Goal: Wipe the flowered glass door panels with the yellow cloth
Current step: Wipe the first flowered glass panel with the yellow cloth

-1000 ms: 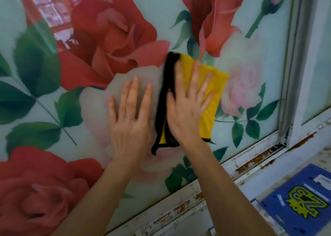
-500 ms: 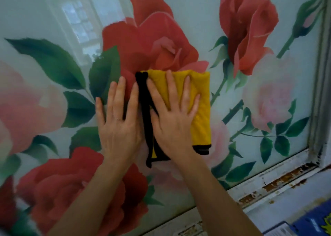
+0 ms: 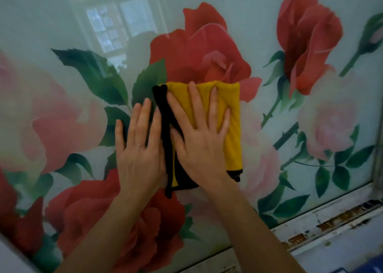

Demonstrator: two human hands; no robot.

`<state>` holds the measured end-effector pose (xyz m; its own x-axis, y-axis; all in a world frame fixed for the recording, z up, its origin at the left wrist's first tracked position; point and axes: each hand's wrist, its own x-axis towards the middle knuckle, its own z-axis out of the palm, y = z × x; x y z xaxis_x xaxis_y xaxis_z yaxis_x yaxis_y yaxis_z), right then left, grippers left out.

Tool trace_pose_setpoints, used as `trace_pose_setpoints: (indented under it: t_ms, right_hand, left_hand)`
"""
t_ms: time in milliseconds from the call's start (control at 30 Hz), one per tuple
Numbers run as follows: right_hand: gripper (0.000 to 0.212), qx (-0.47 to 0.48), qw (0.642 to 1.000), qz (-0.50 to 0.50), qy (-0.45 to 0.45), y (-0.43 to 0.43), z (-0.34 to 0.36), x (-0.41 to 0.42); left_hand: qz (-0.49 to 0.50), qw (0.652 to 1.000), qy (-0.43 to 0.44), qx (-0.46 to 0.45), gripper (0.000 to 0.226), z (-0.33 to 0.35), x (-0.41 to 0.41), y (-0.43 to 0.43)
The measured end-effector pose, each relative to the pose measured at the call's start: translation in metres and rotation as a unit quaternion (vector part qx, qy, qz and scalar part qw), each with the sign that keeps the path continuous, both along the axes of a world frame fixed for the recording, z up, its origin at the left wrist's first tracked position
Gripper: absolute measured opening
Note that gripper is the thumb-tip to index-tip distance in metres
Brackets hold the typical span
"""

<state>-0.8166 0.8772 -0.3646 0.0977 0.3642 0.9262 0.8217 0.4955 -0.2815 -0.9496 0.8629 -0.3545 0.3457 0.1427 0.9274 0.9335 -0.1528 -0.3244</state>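
Right hand (image 3: pixel 200 148) flat on yellow cloth (image 3: pixel 233 131), left hand (image 3: pixel 141 154) beside.

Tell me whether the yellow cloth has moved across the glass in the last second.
Yes. The yellow cloth has slid left along the glass panel, from beside the pale pink rose to just under the big red rose.

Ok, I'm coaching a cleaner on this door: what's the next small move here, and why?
Probably slide the yellow cloth rightward toward the frame: the right hand presses flat on it, the left hand rests on the glass panel just left of it, blocking that side.
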Motion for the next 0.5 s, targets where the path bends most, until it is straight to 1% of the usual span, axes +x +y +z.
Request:
trace_pose_setpoints:
  t_ms: [67, 100, 167, 267, 333, 400, 433, 500]
  right_hand:
    - [0.057, 0.002, 1.000, -0.001, 0.000, 0.006, 0.003, 0.013]
    - [0.059, -0.004, 1.000, -0.009, 0.018, 0.008, 0.005, 0.018]
    - [0.064, -0.027, 0.996, -0.023, 0.087, 0.011, 0.010, 0.028]
    - [0.068, -0.085, 0.977, -0.030, 0.194, 0.015, 0.012, 0.039]
    - [0.067, -0.109, 0.964, -0.043, 0.237, 0.015, 0.012, 0.033]
    - [0.066, -0.105, 0.966, -0.046, 0.233, 0.009, 0.012, 0.016]
    - [0.065, -0.092, 0.974, -0.044, 0.201, 0.005, 0.009, 0.007]
    - [0.061, -0.060, 0.992, -0.040, 0.106, 0.000, -0.002, -0.008]
  left_hand:
    - [-0.001, 1.000, 0.006, 0.002, 0.047, 0.000, 0.000, 0.000]
    - [0.001, 1.000, 0.007, 0.001, 0.049, 0.000, 0.000, -0.001]
    - [0.005, 1.000, 0.006, 0.005, 0.055, -0.001, 0.000, -0.001]
    - [0.000, 1.000, 0.000, 0.006, 0.060, -0.001, 0.001, -0.001]
    - [0.001, 1.000, -0.001, 0.003, 0.062, -0.001, 0.001, 0.000]
    - [0.006, 1.000, -0.003, 0.007, 0.062, -0.002, 0.002, 0.001]
    - [0.005, 1.000, -0.006, 0.008, 0.061, -0.001, 0.005, 0.002]
    - [-0.006, 1.000, -0.007, 0.007, 0.053, 0.006, 0.010, 0.004]
